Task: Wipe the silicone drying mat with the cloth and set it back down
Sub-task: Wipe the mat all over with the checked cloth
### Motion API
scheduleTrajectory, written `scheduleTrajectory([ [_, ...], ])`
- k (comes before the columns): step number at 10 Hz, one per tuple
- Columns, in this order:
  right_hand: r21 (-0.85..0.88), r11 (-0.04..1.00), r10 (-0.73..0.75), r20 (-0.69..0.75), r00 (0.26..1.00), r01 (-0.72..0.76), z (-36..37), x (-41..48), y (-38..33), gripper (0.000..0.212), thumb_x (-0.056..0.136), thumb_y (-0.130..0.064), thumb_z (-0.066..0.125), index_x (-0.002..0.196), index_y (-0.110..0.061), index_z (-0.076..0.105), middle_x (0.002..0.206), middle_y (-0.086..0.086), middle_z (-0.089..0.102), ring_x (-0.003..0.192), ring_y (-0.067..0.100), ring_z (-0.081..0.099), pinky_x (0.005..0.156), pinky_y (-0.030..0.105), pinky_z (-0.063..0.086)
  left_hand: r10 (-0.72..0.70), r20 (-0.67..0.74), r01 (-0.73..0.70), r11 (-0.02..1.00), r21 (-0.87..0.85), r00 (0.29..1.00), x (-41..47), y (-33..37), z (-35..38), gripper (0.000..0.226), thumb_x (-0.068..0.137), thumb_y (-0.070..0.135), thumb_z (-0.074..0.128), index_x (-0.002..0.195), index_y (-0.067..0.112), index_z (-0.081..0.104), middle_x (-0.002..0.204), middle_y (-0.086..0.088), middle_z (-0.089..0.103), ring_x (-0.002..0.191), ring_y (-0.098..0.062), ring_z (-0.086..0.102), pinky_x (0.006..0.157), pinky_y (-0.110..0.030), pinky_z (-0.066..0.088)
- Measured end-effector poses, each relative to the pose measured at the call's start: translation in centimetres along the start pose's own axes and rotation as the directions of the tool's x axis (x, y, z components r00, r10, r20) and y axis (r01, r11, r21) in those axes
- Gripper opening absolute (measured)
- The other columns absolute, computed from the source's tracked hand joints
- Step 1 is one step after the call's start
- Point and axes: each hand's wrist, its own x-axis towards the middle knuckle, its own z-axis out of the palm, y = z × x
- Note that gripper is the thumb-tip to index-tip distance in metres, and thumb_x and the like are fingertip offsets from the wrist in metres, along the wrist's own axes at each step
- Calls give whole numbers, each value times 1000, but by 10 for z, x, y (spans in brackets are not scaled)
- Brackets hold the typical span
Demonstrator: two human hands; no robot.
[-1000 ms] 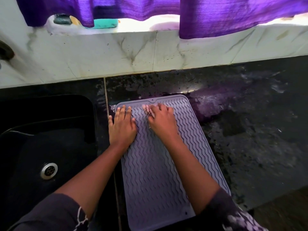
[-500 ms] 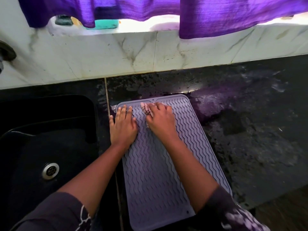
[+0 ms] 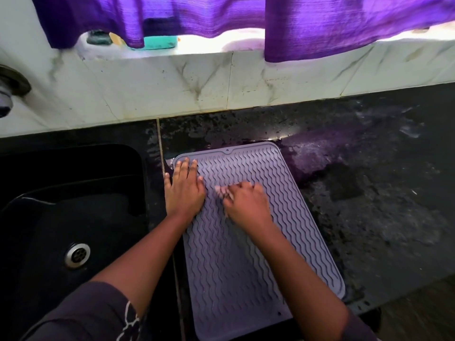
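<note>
- The black worktop (image 3: 369, 193) lies wet and bare to the right of the right hand, with open room out to its front edge.
- The black sink (image 3: 61, 205) sits just left of the left hand, its drain (image 3: 77, 255) nearer the person.
- The silicone drying mat (image 3: 241, 267) lies flat under both hands; its left edge runs along the worktop seam beside the sink, and its near end overhangs the front edge.
- The left hand (image 3: 184, 190) presses flat, fingers spread, on the mat's far-left corner, grasping nothing.
- The right hand (image 3: 246, 205) is curled over a small pinkish cloth (image 3: 221, 190), blurred, pressing it onto the mat just right of the left hand.
</note>
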Motion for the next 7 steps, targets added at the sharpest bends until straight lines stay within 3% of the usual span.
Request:
scheduleTrajectory([
  [1, 41, 999, 7, -91, 996, -4, 4, 35, -8, 46, 95, -41, 40, 136, -21, 40, 137, 8, 41, 120, 26, 34, 92, 38, 33, 1, -2, -1, 1000, -5, 1000, -1, -1, 2, 51, 98, 32, 29, 147, 19, 26, 157, -3, 22, 146, -19, 13, 117, -50, 9],
  [2, -104, 995, -9, -54, 999, 3, 15, 44, -10, 53, 92, -45, 41, 139, -22, 36, 145, 12, 34, 127, 33, 29, 98, 45, 32, -2, 1, 2, 1000, -4, 1000, 0, -1, 2, 51, 98, 33, 28, 147, 19, 26, 157, -2, 22, 146, -19, 13, 118, -50, 9],
  [3, -107, 993, -42, -23, 999, 40, 18, 9, 0, 54, 92, -42, 42, 142, -23, 29, 149, 10, 28, 130, 32, 27, 101, 45, 30, 6, -5, -6, 1000, -6, 1000, 0, 0, 1, 51, 97, 32, 30, 147, 19, 27, 157, -3, 23, 146, -19, 14, 117, -50, 9],
  [4, -98, 993, -57, 26, 998, 59, 17, -42, 11, 53, 93, -41, 41, 143, -26, 28, 148, 8, 29, 130, 30, 27, 103, 43, 30, 6, -7, -6, 1000, -14, 1000, 0, -1, 0, 51, 97, 32, 30, 146, 19, 27, 157, -3, 24, 146, -20, 15, 117, -51, 9],
  [5, -22, 1000, -6, 11, 1000, 7, 7, -43, 12, 44, 96, -41, 36, 136, -24, 40, 135, 7, 41, 116, 23, 35, 93, 37, 34, 11, -7, -11, 1000, -22, 1000, 0, 0, 1, 51, 97, 33, 29, 146, 19, 27, 157, -3, 23, 146, -19, 14, 118, -51, 9],
  [6, 28, 1000, 11, -90, 996, -8, 9, -11, 3, 45, 95, -40, 38, 137, -24, 38, 139, 7, 39, 122, 25, 33, 96, 40, 32, 8, -13, -8, 1000, -19, 1000, -1, 0, 1, 51, 97, 32, 29, 146, 19, 27, 157, -3, 23, 146, -19, 14, 117, -50, 9],
  [7, -60, 998, -2, -26, 1000, 1, 24, 1, 0, 53, 92, -42, 42, 141, -25, 31, 150, 9, 28, 135, 34, 21, 105, 50, 25, 7, -14, -7, 1000, -11, 1000, -2, 0, 1, 51, 97, 32, 30, 146, 19, 28, 157, -3, 23, 146, -20, 15, 117, -50, 8],
])
